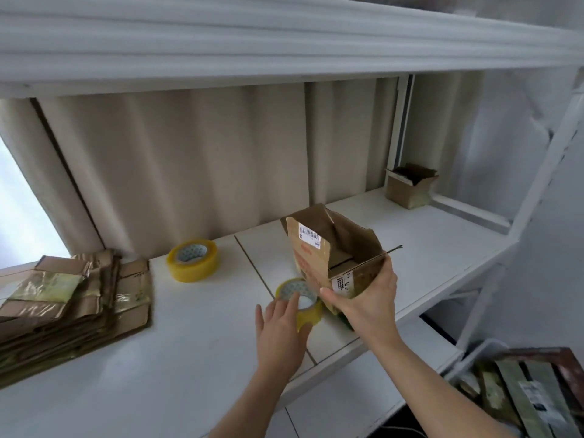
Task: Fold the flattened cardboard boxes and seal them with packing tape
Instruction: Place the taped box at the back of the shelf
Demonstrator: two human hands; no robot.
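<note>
My right hand (368, 303) grips a small opened-up cardboard box (331, 251) by its near corner, holding it tilted just above the white table (158, 358); its flaps stand up. My left hand (282, 327) lies over a yellow roll of packing tape (300, 300) beside the box, one finger reaching into the roll's core and the thumb at its near side. A second, larger yellow tape roll (192, 259) lies farther back on the table. A stack of flattened cardboard boxes (69, 298) sits at the left.
Another small folded box (410, 184) stands at the back right of the table by the curtain. A shelf board (284, 42) runs overhead. A bin with cardboard scraps (534, 396) sits low at the right, past the table's edge.
</note>
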